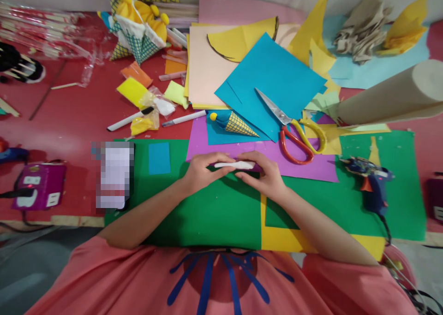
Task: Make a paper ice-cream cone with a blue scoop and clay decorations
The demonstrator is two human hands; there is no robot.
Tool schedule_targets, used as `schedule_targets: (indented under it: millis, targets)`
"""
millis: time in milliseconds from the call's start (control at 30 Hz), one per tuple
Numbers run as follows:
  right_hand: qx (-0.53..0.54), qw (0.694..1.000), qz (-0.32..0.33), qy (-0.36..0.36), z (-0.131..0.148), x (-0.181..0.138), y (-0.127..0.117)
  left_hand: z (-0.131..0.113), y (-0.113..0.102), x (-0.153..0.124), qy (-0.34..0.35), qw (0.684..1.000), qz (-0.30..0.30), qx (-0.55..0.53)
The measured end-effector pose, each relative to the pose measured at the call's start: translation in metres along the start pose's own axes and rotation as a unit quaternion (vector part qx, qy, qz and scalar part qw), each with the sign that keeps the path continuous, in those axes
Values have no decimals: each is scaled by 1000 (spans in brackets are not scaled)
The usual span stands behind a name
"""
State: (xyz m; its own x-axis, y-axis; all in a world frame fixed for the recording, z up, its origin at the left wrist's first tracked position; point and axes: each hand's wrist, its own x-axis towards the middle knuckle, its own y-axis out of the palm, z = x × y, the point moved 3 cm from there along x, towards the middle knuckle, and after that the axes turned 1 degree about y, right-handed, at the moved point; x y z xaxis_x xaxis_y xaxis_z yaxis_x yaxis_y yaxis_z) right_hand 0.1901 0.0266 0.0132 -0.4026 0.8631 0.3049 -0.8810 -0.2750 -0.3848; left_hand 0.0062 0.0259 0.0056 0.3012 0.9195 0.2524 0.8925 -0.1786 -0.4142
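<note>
A thin white strip that looks like modelling clay [238, 165] stretches level between my two hands, above the purple and green sheets. My left hand [202, 169] pinches its left part between thumb and fingers. At the other end, my right hand [268, 172] curls its fingers along the strip, the thumb lower down. Just beyond the hands lies a small cone figure [237, 123] with a blue top, a yellow ball and a checked body. Scissors [290, 126] with red and yellow handles rest open on the blue paper [273, 70] and the purple sheet [311, 167].
A blue glue gun [375, 186] lies at right on the green sheet [207, 218]. At left are a blurred-out phone-like object [116, 176] and a purple box [39, 186]. Markers [129, 119], clay packets [133, 93], larger cone figures [138, 24] and a paper roll [391, 93] stand or lie farther back.
</note>
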Motion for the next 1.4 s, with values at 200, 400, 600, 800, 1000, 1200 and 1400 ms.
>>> schedule_targets:
  millis: [200,400,600,800,1000,1200,1400]
  targets:
    - [13,999,-7,-29,-2,-2,1,-5,0,1,66,998,-20,0]
    - [29,999,-12,-30,0,-4,0,-4,2,1,60,998,-14,-15]
    - [18,1000,-12,5,-2,-3,-1,-2,-1,1,27,999,-34,-14]
    - [-8,1000,-14,-27,0,-1,-1,-1,-2,1,10,1000,-16,-5]
    - [-14,1000,-4,-6,-1,-2,0,-3,-1,1,66,998,-17,15]
    - [-18,1000,2,-12,-2,-4,0,-4,1,1,83,996,-31,21]
    - [11,1000,-2,8,-2,-2,0,-4,-1,1,55,997,-37,26]
